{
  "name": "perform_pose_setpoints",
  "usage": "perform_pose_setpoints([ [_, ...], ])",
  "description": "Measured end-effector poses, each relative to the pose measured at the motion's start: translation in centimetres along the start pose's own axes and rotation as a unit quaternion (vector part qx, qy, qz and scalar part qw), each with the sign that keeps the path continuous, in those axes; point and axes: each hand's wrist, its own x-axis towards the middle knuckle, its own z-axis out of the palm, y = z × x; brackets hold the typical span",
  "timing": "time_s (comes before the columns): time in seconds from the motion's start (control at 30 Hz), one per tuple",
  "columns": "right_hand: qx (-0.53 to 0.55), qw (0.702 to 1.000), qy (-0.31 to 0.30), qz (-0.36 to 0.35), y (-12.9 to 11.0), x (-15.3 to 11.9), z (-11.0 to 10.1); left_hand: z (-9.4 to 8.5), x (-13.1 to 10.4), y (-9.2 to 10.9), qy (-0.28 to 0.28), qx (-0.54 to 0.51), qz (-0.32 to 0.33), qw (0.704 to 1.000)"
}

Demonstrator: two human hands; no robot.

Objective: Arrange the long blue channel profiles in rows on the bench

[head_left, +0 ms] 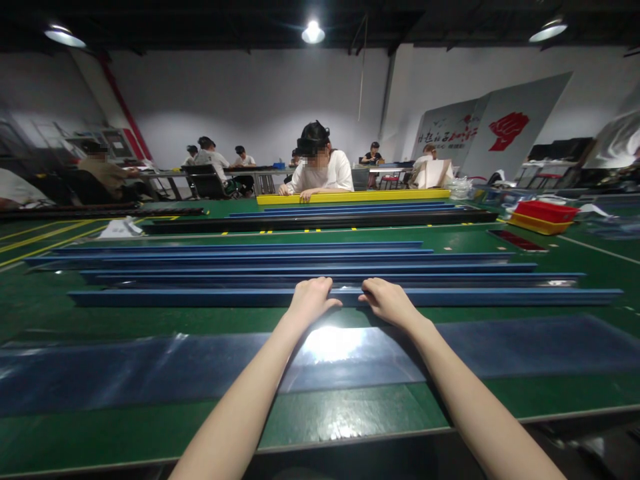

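"Where's the nearest blue strip (pixel 200 299)?"
"Twelve o'clock, beyond the clear sheet (pixel 150 373). Left hand (pixel 310 300) and right hand (pixel 393 303) curl their fingers over it, seemingly steadying it."
"Pinching?"
"Can't tell."
"Moving it?"
"I'd judge that calls for both hands, evenly."

Workshop or small assembly floor: long green bench (pixel 345 417) with blue strips (pixel 475 297) laid in rows, seated workers (pixel 210 160) at tables behind, hanging lamps (pixel 313 32), red and yellow bins (pixel 544 215), bare grey walls (pixel 250 93).
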Motion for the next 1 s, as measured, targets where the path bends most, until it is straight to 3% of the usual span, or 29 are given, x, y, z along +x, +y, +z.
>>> perform_pose_setpoints([
  [0.43, -0.037, 0.996, 0.054, -0.059, -0.9, 0.4, 1.1, -0.1, -0.2, 0.2, -0.018, 0.006, 0.002, 1.0],
  [1.0, -0.029, 0.999, 0.028, -0.028, -0.3, 0.5, 0.0, 0.1, -0.3, 0.1, -0.013, 0.054, 0.05, 0.997],
])
